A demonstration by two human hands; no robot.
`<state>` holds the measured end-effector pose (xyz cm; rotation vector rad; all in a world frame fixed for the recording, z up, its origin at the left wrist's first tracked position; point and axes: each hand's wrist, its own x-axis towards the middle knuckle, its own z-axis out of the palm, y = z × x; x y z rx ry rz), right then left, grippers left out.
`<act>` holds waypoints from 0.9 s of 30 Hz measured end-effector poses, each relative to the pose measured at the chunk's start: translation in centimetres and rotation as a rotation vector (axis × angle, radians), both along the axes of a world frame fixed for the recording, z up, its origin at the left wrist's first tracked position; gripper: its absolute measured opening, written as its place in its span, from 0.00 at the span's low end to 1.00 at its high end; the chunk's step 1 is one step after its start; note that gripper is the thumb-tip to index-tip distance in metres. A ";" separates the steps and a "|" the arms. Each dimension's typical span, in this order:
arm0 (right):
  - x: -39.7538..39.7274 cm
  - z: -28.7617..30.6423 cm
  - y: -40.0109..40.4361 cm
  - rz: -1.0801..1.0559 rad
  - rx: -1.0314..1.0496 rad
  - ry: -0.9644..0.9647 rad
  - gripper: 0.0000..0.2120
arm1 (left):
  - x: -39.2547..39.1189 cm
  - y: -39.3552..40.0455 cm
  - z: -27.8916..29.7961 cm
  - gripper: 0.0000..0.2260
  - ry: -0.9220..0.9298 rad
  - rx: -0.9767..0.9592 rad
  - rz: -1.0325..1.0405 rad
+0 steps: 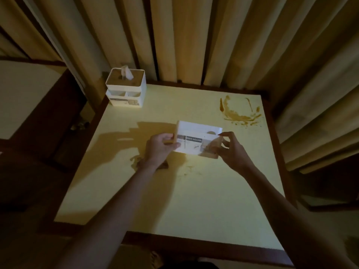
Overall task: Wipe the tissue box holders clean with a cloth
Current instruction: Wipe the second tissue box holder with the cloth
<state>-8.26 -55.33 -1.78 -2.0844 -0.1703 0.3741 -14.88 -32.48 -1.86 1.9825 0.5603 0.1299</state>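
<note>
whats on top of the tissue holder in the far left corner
A white tissue sticks up through the slot in the lid of the far tissue holder. What is inside, under the lid, is covered.

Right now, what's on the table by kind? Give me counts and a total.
White tissue holders: 2, one held by the left hand and right hand mid-table, one with a tissue at the far left corner
Brown spill patches: 2, far right and beside the left wrist
Total: 4
</note>
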 end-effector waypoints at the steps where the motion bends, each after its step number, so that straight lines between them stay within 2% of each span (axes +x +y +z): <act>1: -0.7 -0.4 -0.3 0.013 0.012 -0.030 0.19 | -0.7 -0.3 -0.6 0.17 -0.017 -0.038 0.033; 5: -3.4 -2.3 -1.6 0.052 -0.052 -0.115 0.20 | -3.7 -2.1 -3.0 0.19 -0.009 -0.163 0.110; 8: -5.2 -3.4 -2.2 0.017 -0.003 -0.049 0.24 | -5.4 -2.6 -4.6 0.24 0.039 -0.178 0.082; 13: -6.8 -4.6 -2.1 0.067 -0.084 0.027 0.35 | -6.4 -2.8 -6.1 0.27 0.076 -0.155 0.044; 17: -7.3 -4.5 -2.0 0.070 -0.108 0.085 0.37 | -7.0 -2.9 -6.6 0.27 0.100 -0.118 0.024; 19: -7.2 -4.1 -1.9 0.057 -0.142 0.064 0.34 | -6.8 -2.7 -6.5 0.27 0.122 -0.080 -0.003; 23: -6.0 -2.6 -0.4 -0.040 -0.264 -0.184 0.18 | -6.2 -1.6 -6.3 0.26 0.089 0.088 -0.038; 27: -3.4 -1.3 1.6 -0.032 -0.315 -0.344 0.13 | -4.7 -0.1 -4.1 0.18 -0.027 0.274 0.005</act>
